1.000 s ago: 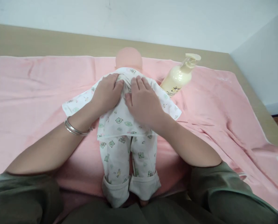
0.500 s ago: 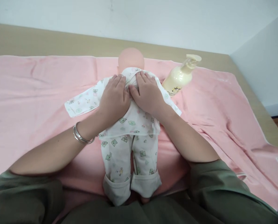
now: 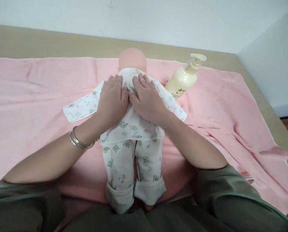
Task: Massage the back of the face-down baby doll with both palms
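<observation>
A baby doll (image 3: 132, 60) lies with its head away from me and the back of its head up. It wears a white printed top (image 3: 134, 127) and matching trousers (image 3: 146, 159) with rolled cuffs. My left hand (image 3: 113, 100) rests flat on the left side of the doll's upper back, fingers stretched toward its shoulder. On the right side of the upper back lies my right hand (image 3: 147, 98), its fingers extended too. The thumbs point inward near the middle of the back. Neither hand grips anything.
A pale yellow pump bottle (image 3: 184, 79) leans beside the doll's right-hand sleeve. Under everything spreads a pink blanket (image 3: 37, 96) with folds at the right. The wooden table edge (image 3: 62, 43) shows along the white wall (image 3: 158, 22).
My hands have spread slightly apart across the upper back, and the cloth between them looks smoother. The whole view has shifted a little, with the doll and bottle slightly farther left.
</observation>
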Demonstrator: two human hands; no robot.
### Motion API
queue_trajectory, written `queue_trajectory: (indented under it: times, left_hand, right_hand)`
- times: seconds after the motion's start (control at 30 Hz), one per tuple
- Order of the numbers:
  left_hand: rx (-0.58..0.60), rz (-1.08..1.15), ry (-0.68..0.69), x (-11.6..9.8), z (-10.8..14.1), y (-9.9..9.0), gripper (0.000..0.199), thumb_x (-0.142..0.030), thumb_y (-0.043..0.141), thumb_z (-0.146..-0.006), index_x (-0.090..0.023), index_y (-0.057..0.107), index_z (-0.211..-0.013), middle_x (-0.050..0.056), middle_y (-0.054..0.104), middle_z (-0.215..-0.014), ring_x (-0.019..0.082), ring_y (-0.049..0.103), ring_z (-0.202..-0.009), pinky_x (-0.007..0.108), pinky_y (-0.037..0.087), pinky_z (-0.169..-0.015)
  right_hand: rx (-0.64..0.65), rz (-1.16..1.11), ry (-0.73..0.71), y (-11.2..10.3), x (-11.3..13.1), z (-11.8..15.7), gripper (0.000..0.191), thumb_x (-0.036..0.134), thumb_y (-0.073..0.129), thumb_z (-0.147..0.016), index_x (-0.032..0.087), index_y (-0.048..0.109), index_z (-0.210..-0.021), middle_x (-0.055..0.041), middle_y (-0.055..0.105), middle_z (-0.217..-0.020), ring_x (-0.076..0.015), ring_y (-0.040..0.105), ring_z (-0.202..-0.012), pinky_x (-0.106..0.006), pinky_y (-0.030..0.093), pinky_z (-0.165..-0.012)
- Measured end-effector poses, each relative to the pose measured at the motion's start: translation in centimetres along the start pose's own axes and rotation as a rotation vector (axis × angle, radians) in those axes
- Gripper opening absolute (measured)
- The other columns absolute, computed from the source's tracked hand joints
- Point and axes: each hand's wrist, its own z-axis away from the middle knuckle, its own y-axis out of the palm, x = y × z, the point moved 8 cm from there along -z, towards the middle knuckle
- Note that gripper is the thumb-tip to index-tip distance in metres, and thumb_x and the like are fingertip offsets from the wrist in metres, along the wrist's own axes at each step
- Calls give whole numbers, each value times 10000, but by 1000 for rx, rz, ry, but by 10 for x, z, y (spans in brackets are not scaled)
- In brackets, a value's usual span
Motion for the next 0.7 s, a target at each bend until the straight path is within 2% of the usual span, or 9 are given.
queue_trajectory:
  times: [0.07, 0.17, 0.27, 0.4, 0.53, 0.63, 0.7]
  left_hand:
    - [20, -85, -4, -10, 9, 1, 672, -383, 316, -1036, 28, 459, -1548, 250, 449, -1660, 396, 327, -1611, 580, 187, -1369]
    - [38, -97, 8, -16, 11, 2, 626, -317, 353, -1023, -28, 464, -1568, 209, 433, -1686, 364, 300, -1634, 571, 191, -1374]
    - [18, -8, -26, -1, 1, 2, 575, -336, 427, -1000, -128, 530, -1526, 164, 485, -1663, 339, 351, -1619, 538, 258, -1364]
    - [-48, 73, -45, 20, -10, -2, 464, -446, 455, -995, -284, 635, -1390, 64, 633, -1540, 290, 512, -1516, 484, 364, -1332]
    - [-102, 73, -41, 20, -7, -4, 588, -570, 349, -1002, -218, 624, -1384, 81, 662, -1496, 296, 567, -1442, 541, 414, -1273]
    - [-92, 69, -65, 19, -4, -2, 650, -595, 311, -979, -202, 603, -1406, 53, 662, -1496, 291, 558, -1438, 540, 410, -1257]
    - [-94, 72, -69, 20, -4, -1, 623, -568, 329, -971, -212, 603, -1402, 42, 663, -1495, 288, 560, -1434, 527, 413, -1250]
  right_hand:
    - [-21, -51, 70, 0, -17, -13, 677, 337, 359, -1079, 46, 251, -1680, -157, 191, -1790, -308, 100, -1694, -570, 110, -1392]
    - [-75, -78, 108, 1, -30, -22, 690, 388, 346, -1088, 44, 246, -1678, -160, 186, -1791, -302, 78, -1697, -573, 83, -1389]
    - [-107, -95, 74, 4, -26, -18, 691, 408, 359, -1080, 59, 276, -1671, -165, 226, -1781, -314, 114, -1692, -589, 91, -1386]
    - [-93, -54, 62, 3, -14, -6, 690, 385, 359, -1078, 57, 262, -1678, -168, 197, -1788, -323, 101, -1693, -598, 93, -1387]
    - [-81, -43, 65, -10, -6, 5, 689, 382, 366, -1075, 118, 225, -1696, -128, 154, -1804, -317, 100, -1695, -589, 128, -1388]
    - [-216, -46, 4, -26, 1, 13, 680, 341, 356, -1055, 150, 226, -1694, -94, 105, -1814, -263, 90, -1699, -526, 146, -1398]
    - [-275, -30, -39, -26, 5, 15, 667, 294, 353, -1026, 163, 283, -1675, -73, 147, -1810, -242, 101, -1698, -523, 123, -1401]
